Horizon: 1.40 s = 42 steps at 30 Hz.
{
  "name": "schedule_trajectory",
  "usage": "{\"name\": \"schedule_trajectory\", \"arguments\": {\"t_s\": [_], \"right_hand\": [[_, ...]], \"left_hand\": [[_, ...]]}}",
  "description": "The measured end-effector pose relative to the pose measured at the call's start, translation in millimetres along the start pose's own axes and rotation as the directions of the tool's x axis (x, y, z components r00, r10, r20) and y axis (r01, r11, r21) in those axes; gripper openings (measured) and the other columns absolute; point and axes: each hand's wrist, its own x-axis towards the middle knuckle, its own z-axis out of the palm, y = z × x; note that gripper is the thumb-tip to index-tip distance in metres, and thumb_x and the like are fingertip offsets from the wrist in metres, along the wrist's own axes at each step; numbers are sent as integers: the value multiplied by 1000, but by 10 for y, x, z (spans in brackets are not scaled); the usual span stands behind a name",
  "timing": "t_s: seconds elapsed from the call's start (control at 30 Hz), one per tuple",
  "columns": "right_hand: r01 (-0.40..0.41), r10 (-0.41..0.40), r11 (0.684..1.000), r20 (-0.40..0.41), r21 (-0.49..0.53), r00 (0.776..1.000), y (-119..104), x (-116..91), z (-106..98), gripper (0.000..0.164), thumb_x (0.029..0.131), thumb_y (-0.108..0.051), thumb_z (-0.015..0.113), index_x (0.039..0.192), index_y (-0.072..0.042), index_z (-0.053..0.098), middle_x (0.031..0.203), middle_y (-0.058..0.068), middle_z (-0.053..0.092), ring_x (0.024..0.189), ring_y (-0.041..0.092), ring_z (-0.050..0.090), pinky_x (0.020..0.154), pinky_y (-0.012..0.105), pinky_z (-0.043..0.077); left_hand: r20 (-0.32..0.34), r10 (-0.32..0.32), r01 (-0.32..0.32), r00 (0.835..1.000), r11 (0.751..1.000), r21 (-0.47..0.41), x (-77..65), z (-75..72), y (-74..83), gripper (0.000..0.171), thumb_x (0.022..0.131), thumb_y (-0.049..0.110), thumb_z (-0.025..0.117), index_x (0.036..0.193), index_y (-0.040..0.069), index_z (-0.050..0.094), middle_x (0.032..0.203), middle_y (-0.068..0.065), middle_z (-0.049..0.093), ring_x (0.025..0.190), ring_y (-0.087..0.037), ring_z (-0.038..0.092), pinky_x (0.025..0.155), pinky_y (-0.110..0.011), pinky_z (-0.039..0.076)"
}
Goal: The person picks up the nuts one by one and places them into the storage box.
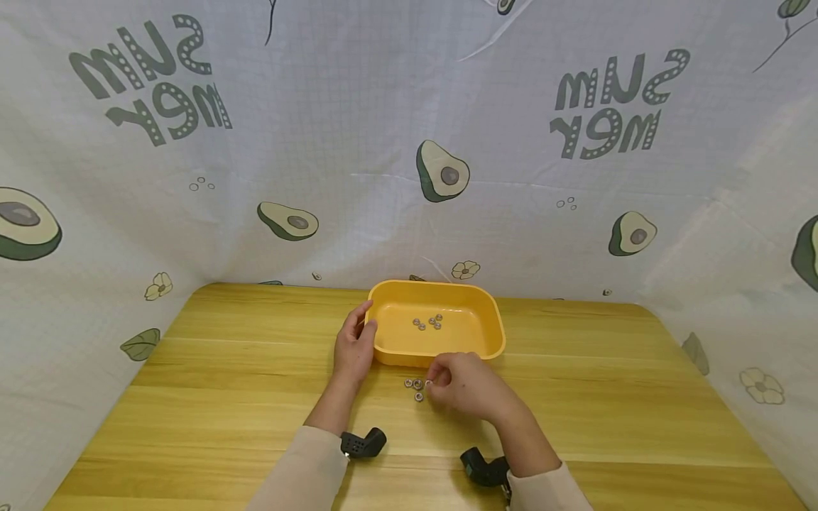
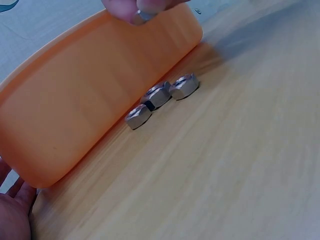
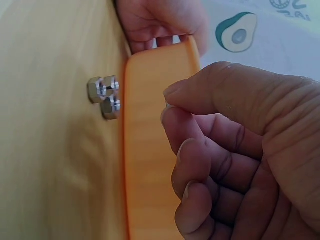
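A yellow plastic tray (image 1: 409, 359) stands near the far edge of the table, with several small metal nuts (image 1: 432, 321) on its floor. My left hand (image 1: 353, 348) holds the tray's left end, the thumb at the rim and the other fingers along the outside wall. In front of the tray, my right hand (image 1: 469, 387) pinches a nut (image 2: 145, 15) between thumb and index finger; in the right wrist view the fingertips almost hide it. Three more nuts (image 2: 156, 95) lie close together on the wood, just before the tray's near wall.
The wooden table (image 1: 243, 397) extends to both sides of the tray. A pale curtain (image 1: 358, 142) with avocado prints and lettering hangs behind its far edge and along both sides. Black wrist cameras (image 1: 363, 444) are strapped to both wrists.
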Motion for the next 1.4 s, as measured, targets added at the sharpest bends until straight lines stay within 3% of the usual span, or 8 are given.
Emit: {"name": "schedule_trajectory", "arguments": {"t_s": [0.5, 0.8, 0.97, 1.13, 1.4], "right_hand": [[12, -15, 999, -70, -35, 997, -88, -26, -96, 8, 84, -12, 77, 85, -16, 70, 71, -6, 61, 63, 10, 53, 55, 23, 45], [-64, 54, 995, -135, -74, 989, -128, 9, -136, 6, 88, -17, 77, 89, -17, 71, 72, -5, 60, 64, 13, 53, 57, 26, 45], [-57, 36, 992, -175, -116, 984, -70, 32, -203, 7, 89, -20, 77, 91, -16, 71, 72, -5, 60, 63, 13, 52, 57, 26, 44], [-50, 21, 987, -184, -156, 983, -8, 146, -309, 10, 91, -23, 75, 95, -15, 70, 72, -4, 61, 60, 14, 51, 56, 27, 43], [-36, -2, 970, -158, -239, 988, 92, 490, -443, 13, 92, -24, 73, 99, -13, 71, 77, 0, 64, 62, 15, 54, 57, 27, 44]], "left_hand": [[-18, -12, 12, 1000, 1000, 17, 15, -20, -23, 41, 104, 20, 53, 145, 21, 58, 159, -7, 47, 144, -31, 46, 118, -50, 41], [-23, -4, 4, 1000, 1000, 16, 14, -49, -20, 41, 104, 20, 53, 145, 21, 58, 159, -7, 47, 144, -31, 46, 118, -51, 41], [-16, 10, -10, 1000, 1000, 14, 24, -32, -34, 42, 104, 19, 53, 145, 20, 57, 159, -8, 46, 145, -33, 44, 119, -52, 40], [-15, 15, -15, 1000, 1000, 6, 36, 0, -44, 41, 103, 19, 54, 144, 20, 59, 158, -8, 47, 145, -32, 46, 118, -51, 41], [-24, -1, 1, 1000, 1000, 11, 32, 20, -29, 41, 103, 19, 54, 143, 22, 59, 157, -6, 49, 143, -31, 46, 117, -51, 42]]}}
